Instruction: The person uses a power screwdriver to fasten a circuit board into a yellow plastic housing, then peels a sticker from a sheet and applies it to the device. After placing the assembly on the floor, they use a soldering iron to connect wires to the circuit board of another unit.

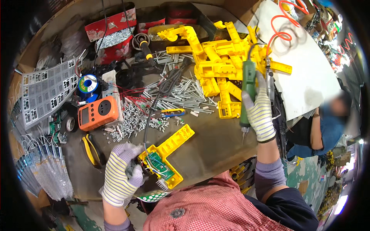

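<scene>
My left hand (121, 175), in a striped glove, closes its thumb and fingers round a dark grey piece (135, 170) at the left side of a yellow plastic housing (175, 142); the piece is partly hidden, its kind unclear. Inside the housing lies a green circuit board (158, 164) with pale wires, and a black cord runs up from it. My right hand (259, 113), also gloved, is at a green electric screwdriver (248, 81), thumb across its body and fingers along its right side. The tool stands upright, bit downward, right of the housing.
Yellow housings (219, 63) are piled at the back. Loose screws (133, 119) and long bolts (185, 94) cover the middle. Left lie an orange meter (99, 112), a solder spool (88, 83) and yellow-handled pliers (91, 150). Another person (323, 127) sits at the right.
</scene>
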Action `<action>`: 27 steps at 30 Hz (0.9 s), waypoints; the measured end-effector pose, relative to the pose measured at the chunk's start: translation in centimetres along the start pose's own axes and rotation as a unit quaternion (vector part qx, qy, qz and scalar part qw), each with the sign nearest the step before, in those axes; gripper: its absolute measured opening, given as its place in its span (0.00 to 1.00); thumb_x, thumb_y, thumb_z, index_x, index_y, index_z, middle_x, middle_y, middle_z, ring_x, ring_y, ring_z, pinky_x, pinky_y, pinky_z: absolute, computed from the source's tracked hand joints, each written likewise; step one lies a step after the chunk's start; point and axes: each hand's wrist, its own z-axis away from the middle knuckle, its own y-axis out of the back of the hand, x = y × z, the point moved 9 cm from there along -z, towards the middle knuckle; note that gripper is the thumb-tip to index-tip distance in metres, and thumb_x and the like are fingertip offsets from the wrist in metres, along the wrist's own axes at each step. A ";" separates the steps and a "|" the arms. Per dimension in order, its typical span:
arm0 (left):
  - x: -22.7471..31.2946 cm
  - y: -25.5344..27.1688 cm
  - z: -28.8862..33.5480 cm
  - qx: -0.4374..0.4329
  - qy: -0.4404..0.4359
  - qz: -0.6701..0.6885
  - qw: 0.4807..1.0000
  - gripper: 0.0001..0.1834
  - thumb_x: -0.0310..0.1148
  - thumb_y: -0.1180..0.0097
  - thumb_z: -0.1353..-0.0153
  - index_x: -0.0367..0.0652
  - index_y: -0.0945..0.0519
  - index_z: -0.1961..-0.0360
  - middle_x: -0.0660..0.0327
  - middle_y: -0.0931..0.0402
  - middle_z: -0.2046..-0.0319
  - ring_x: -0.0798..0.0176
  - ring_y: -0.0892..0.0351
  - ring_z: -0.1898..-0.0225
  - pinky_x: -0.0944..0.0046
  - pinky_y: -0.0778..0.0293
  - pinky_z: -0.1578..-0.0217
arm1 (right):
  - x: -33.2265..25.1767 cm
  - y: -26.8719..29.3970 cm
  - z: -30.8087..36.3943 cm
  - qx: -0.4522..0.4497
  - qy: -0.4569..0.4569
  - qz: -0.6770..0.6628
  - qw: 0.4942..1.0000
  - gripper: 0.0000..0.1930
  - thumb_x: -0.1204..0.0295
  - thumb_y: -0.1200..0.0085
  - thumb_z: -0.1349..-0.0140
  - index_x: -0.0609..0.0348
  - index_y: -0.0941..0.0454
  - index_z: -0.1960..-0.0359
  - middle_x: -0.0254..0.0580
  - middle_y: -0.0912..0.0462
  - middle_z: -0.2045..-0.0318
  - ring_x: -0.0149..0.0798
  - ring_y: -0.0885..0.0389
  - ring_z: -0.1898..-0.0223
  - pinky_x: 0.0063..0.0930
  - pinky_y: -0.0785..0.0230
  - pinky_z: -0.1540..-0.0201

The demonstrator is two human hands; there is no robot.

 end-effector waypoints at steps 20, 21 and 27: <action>0.9 2.2 -2.2 0.098 -0.042 -0.170 0.980 0.20 0.20 0.41 0.48 0.44 0.17 0.53 0.54 0.22 0.52 0.47 0.25 0.47 0.52 0.30 0.44 | -9.8 -21.5 -8.5 -0.192 0.329 0.496 0.780 0.11 0.74 0.49 0.38 0.56 0.14 0.58 0.49 0.13 0.60 0.49 0.13 0.55 0.41 0.20 0.55; 1.5 2.9 -1.5 0.109 -0.041 -0.199 0.973 0.19 0.25 0.38 0.49 0.47 0.17 0.54 0.53 0.23 0.53 0.45 0.27 0.47 0.48 0.31 0.47 | -9.4 -22.5 -8.9 -0.207 0.304 0.521 0.770 0.12 0.74 0.49 0.38 0.57 0.14 0.57 0.50 0.13 0.59 0.50 0.13 0.55 0.41 0.20 0.55; 1.3 1.9 5.7 0.000 0.031 -0.244 0.969 0.34 0.43 0.30 0.59 0.45 0.20 0.47 0.54 0.26 0.53 0.46 0.28 0.51 0.45 0.32 0.49 | -7.4 -22.7 -10.3 -0.235 0.263 0.509 0.785 0.14 0.73 0.53 0.38 0.56 0.18 0.53 0.54 0.14 0.60 0.55 0.15 0.57 0.49 0.23 0.56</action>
